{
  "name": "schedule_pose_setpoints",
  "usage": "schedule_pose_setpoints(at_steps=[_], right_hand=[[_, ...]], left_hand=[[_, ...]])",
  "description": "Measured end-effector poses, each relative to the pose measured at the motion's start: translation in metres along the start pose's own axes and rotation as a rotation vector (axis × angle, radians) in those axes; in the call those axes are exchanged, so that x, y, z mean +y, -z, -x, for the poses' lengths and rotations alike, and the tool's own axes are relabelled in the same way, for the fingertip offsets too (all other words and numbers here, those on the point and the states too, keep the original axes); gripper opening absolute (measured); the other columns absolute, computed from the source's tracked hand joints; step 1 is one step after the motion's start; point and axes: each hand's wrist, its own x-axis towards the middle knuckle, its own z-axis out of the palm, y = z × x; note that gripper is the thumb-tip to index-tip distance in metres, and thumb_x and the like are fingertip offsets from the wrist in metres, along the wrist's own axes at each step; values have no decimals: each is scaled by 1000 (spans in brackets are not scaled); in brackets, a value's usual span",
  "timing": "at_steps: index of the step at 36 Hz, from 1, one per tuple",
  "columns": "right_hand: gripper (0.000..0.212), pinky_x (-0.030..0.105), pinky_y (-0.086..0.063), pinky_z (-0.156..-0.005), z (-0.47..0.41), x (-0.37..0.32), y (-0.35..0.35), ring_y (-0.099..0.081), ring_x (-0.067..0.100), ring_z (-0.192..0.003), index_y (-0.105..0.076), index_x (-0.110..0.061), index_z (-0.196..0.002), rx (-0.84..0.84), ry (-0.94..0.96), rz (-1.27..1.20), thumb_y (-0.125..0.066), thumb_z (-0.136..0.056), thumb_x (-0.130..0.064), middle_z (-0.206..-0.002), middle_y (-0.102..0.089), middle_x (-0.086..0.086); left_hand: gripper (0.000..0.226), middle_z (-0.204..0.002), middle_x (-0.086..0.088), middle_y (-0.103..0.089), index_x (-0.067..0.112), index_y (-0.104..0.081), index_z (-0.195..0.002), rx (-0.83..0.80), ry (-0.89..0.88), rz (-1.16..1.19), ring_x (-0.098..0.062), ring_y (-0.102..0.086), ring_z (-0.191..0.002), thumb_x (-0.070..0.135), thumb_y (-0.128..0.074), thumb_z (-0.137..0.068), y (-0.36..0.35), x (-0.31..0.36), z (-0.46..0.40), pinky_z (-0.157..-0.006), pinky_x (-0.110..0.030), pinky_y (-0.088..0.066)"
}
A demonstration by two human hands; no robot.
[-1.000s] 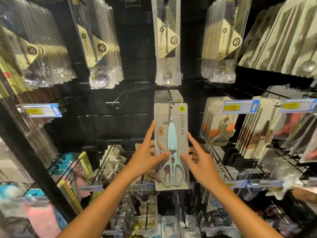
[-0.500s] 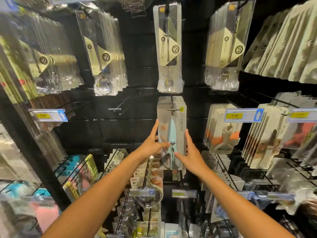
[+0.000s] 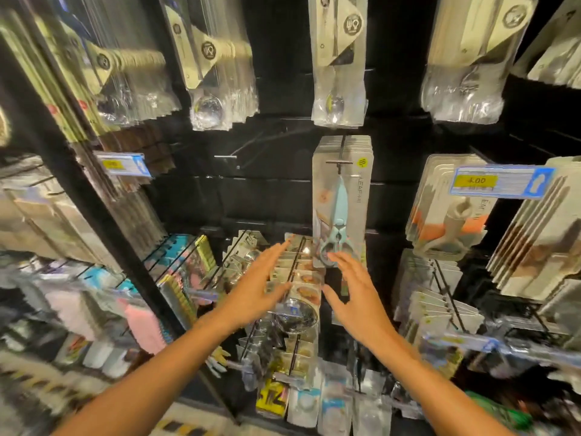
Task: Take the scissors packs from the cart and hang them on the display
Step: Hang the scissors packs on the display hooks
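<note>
Two bare hands — left hand (image 3: 256,289) and right hand (image 3: 358,297) — hover with fingers spread, holding nothing, before a black display wall (image 3: 267,196). Just above the right fingertips, the scissors pack (image 3: 341,202) hangs on a peg, long axis vertical, blades pointing up. Spoon packs (image 3: 338,61) hang higher; a price tag (image 3: 500,180) sits to the right.

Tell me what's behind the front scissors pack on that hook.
Behind the front scissors pack hang more packs of the same shape on the same hook; only their top edges show. Their contents and number are covered. Both the left hand and right hand are off it.
</note>
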Motion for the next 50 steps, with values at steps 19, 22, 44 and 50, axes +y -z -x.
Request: schedule_pose_setpoints(at_steps=[19,22,44,50], right_hand=[[64,36,-5,-126,101,-118,-229,-7,14,-157,-23,-28,-161,-1098,432,252,-46,-104,-48,-169,-17,-7],[62,31,-13,-123,116,-161,-263,-16,16,-155,-27,-26,-159,-1161,508,282,-48,-104,-47,-166,-24,-7],[65,34,-27,-123,217,-335,-512,-32,17,-148,-35,-23,-156,-1399,600,349,-56,-100,-48,-159,-38,-3],[69,32,-23,-123,206,-338,-555,-29,18,-149,-35,-22,-156,-1394,615,370,-53,-99,-55,-161,-37,0]], left_hand=[[85,-169,10,-15,36,-32,-159,-43,723,-363,-22,-5,-159,82,-6,-93,21,-140,417,-128,-41,-5],[96,-168,15,-2,37,-23,-161,12,867,-328,-20,5,-159,88,5,-85,30,-147,482,-128,-38,3],[87,-159,-11,-44,15,-48,-154,128,1193,-200,-42,-42,-146,71,-5,-102,78,-235,729,-114,-58,-42],[103,-171,-3,-18,27,-26,-162,178,1209,-146,-34,-13,-159,82,14,-85,86,-269,719,-127,-46,-12]])
